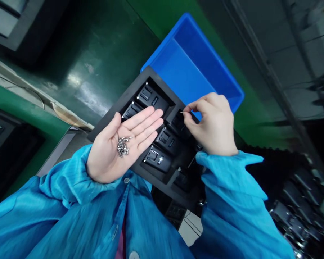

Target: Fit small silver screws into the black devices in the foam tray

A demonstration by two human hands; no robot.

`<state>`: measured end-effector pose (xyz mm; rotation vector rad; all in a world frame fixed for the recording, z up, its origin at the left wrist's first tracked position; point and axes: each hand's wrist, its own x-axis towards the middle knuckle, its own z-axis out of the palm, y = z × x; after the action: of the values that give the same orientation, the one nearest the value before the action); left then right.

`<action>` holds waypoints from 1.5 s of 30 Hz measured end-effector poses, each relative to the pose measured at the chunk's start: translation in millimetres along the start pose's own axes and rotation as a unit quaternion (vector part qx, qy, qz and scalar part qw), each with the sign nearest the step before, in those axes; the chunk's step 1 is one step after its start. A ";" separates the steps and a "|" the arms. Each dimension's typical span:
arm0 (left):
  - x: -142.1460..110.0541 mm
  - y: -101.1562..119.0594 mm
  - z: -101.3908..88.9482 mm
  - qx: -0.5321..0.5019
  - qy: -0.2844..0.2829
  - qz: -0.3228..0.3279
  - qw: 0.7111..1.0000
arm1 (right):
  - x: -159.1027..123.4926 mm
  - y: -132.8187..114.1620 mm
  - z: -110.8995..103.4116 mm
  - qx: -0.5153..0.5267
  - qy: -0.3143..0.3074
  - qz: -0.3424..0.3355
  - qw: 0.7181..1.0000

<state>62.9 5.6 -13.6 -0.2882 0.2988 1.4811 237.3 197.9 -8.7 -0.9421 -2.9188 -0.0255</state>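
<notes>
My left hand [124, 142] lies palm up with its fingers stretched out, and a small heap of tiny metal screws [122, 146] rests in the palm. It hovers over a black tray [108, 118] whose pockets hold several black plastic parts [162, 138]. My right hand [212, 124] is closed in a pinch on one small screw [182, 112], thumb and forefinger together, just above a part in the tray's right column. Both arms wear blue coat sleeves.
A blue plastic bin [197, 64] sits behind the tray on a dark green surface [97, 54]. More black trays with parts [299, 201] lie blurred at the lower right. A pale ledge [29, 93] runs along the left.
</notes>
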 end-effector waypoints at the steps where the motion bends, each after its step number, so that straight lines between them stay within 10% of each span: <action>1: 0.1 -0.1 -0.3 -0.001 0.002 0.000 1.000 | 1.7 0.9 0.6 -0.007 -0.006 -0.010 1.000; 35: -0.5 -8.0 0.7 0.016 0.022 0.006 1.000 | -45.0 -5.3 25.8 0.049 0.049 0.003 0.998; 45: 3.4 -24.4 3.0 0.060 -0.007 -0.020 0.998 | -63.9 -34.2 -27.8 0.089 0.140 -0.006 0.986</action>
<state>87.6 8.2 -12.0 -0.1870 0.3667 1.4199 270.9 131.8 14.4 -0.8192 -2.6175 0.0943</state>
